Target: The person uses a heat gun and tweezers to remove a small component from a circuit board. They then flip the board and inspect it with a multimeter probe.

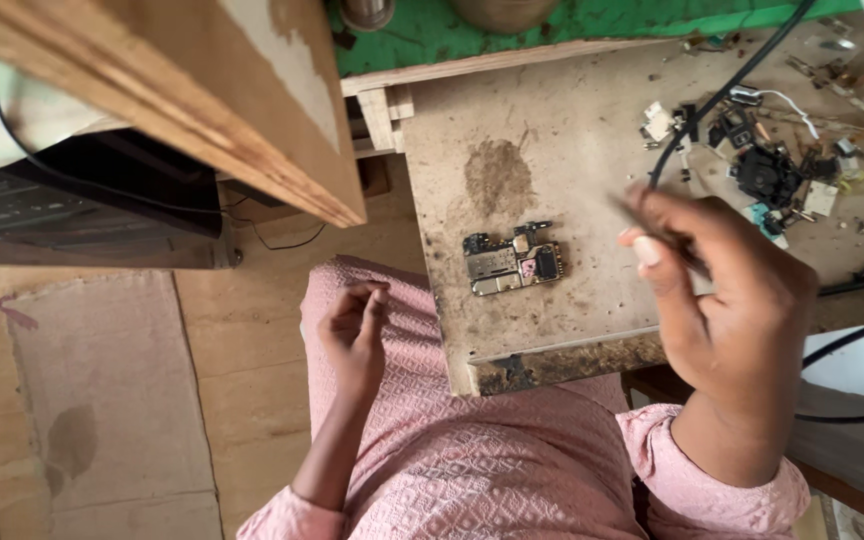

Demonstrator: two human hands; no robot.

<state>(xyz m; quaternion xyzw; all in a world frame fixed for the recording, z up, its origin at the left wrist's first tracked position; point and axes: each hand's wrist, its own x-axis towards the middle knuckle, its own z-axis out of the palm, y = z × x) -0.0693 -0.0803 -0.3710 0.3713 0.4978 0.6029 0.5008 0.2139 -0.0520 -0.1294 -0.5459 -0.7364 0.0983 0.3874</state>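
A thin tool is pinched in the right hand, raised near the circuit board lying flat on the stained worktop. The left hand is loosely curled over the lap, nothing held. A slip could scratch the board. No packages or labels are seen; loose parts are scattered well apart, top right.

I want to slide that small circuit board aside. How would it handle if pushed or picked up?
The circuit board looks thin and rigid, so probably light and stiff. It lies flat on the worn workbench, so it should slide, not roll. Its exposed components seem fragile.
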